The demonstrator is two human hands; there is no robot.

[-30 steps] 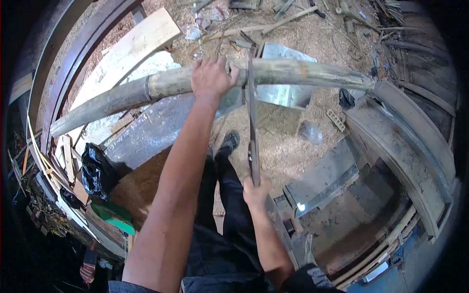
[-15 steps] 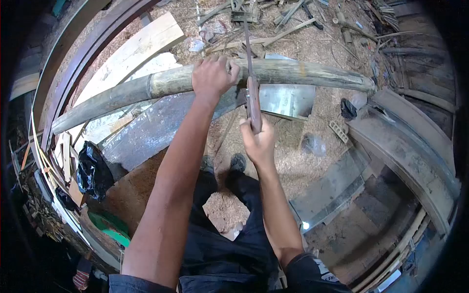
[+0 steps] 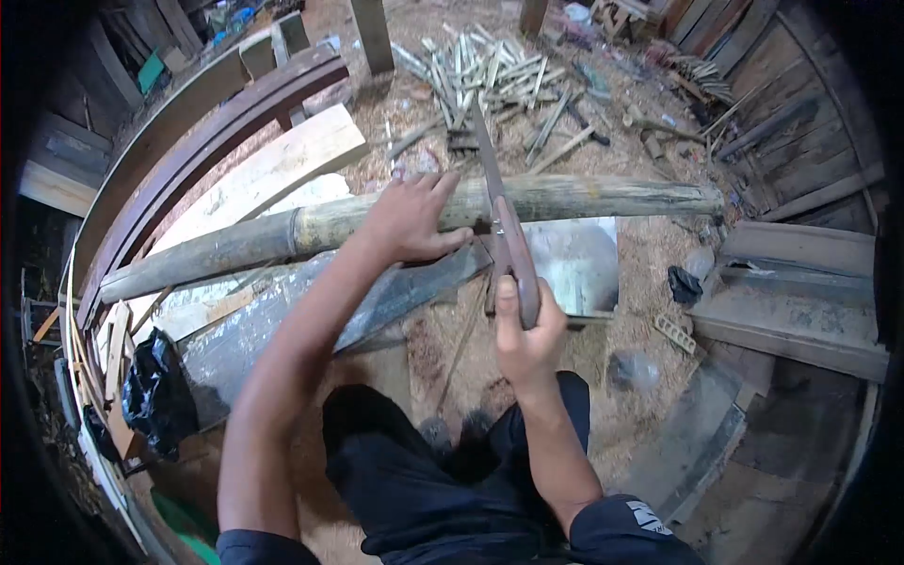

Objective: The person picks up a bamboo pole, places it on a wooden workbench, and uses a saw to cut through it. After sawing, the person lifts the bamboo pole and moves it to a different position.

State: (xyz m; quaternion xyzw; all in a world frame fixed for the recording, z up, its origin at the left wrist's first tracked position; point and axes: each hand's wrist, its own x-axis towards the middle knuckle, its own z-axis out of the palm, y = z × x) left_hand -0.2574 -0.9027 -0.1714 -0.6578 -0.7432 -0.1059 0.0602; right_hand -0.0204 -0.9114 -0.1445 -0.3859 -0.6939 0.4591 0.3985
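Note:
A long bamboo pole [image 3: 537, 200] lies crosswise in front of me, with a ring-like joint left of my hands. My left hand [image 3: 411, 217] grips it from above, fingers over its far side and thumb stretched along the near side. Just right of that thumb is a handsaw [image 3: 516, 254] with a brown handle. My right hand [image 3: 530, 330] is closed round the handle's lower end, thumb lying along it. The blade points away from me across the pole. Whether its teeth sit in a cut cannot be made out.
Beneath the pole lie a grey board [image 3: 254, 330] and a shiny sheet [image 3: 574, 264]. Pale planks [image 3: 264, 174] rest at the left, near a black plastic bag [image 3: 158, 391]. Split sticks [image 3: 490, 71] are heaped beyond. A wooden frame [image 3: 800, 311] stands at the right.
My view has tipped up, showing more of the stick heap. My left hand has loosened from a fist to spread fingers on the pole. The handsaw now slants, its handle nearer me and further right.

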